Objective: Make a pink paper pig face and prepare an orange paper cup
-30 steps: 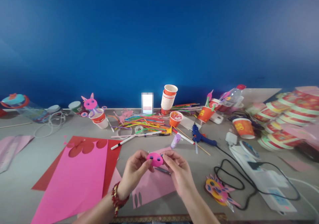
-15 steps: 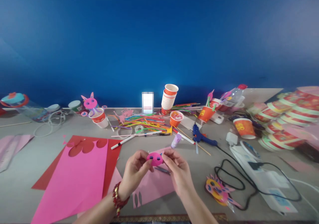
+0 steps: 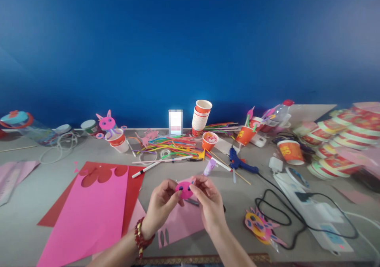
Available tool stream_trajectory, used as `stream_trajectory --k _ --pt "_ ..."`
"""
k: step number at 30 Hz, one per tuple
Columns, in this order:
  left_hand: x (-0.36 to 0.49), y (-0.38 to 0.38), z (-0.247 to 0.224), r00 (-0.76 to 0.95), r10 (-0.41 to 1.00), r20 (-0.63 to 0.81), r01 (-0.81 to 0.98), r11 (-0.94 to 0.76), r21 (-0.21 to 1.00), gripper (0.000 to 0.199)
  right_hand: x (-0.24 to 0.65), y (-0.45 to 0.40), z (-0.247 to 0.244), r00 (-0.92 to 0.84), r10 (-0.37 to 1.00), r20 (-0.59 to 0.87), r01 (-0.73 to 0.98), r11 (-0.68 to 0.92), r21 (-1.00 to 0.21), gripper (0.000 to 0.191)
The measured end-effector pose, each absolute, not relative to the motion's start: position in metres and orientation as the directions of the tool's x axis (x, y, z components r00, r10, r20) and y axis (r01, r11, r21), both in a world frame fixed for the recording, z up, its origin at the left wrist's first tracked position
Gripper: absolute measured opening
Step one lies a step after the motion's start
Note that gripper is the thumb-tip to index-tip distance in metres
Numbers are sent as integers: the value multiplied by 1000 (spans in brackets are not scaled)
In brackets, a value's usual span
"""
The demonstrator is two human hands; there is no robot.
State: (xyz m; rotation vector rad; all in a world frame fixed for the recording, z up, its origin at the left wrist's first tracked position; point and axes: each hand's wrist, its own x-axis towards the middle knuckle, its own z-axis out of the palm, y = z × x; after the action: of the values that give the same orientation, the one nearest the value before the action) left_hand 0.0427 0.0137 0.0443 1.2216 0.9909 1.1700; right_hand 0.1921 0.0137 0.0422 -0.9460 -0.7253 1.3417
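Note:
A small round pink paper face (image 3: 184, 190) with dark eyes is held between my two hands above the table. My left hand (image 3: 166, 197) pinches its left edge between thumb and fingers; a red bead bracelet circles that wrist. At the upper right edge, my right hand (image 3: 209, 199) is closed on it, the fingertips by the right eye, where a bit of blue shows. Under the hands lies a pale pink sheet (image 3: 178, 223) with leaf-shaped cutouts. A dark, slim tool, partly hidden by my right hand, rests on that sheet.
Bright pink paper (image 3: 97, 211) overlaps a red sheet (image 3: 135, 180) at left. Behind lie colourful pipe cleaners (image 3: 172, 144), a glue stick (image 3: 209, 167) and a blue glue gun (image 3: 240, 162). Its black cable winds to a power strip (image 3: 314, 215). Stacked paper cups (image 3: 201, 118) stand near the wall.
My right hand has shifted slightly left over the paper face, its fingertips moving nearer the right eye. The left hand keeps its pinch almost unmoved.

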Motion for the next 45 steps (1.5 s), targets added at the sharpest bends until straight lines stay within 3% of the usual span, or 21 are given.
stream_trajectory --k 23,26,29,32,34,39,42,45 --pt "43 18 39 140 990 11 -158 12 987 21 191 18 38 -1 986 -166 -496 -144 -856 19" --pt "39 21 39 118 993 14 -164 6 986 21 199 19 35 13 989 -147 -430 -127 -894 35" --pt "33 26 37 50 999 13 -189 -3 982 22 212 23 28 62 997 -54 -239 -38 -970 27" --pt "28 32 34 -14 1000 4 -221 -7 975 22 222 29 20 -15 996 83 181 85 -980 17" --pt "26 35 32 -39 999 0 -254 -10 967 23 223 32 16 -114 985 128 421 165 -892 16" --pt "27 37 28 -49 999 5 -283 -19 959 22 208 35 14 -319 943 94 695 300 -653 12" --pt "27 35 27 -48 999 18 -281 -31 959 20 196 38 14 -378 925 28 801 342 -491 18" --pt "27 35 27 -48 998 31 -269 -43 962 20 187 41 16 -376 927 -7 831 334 -444 19"
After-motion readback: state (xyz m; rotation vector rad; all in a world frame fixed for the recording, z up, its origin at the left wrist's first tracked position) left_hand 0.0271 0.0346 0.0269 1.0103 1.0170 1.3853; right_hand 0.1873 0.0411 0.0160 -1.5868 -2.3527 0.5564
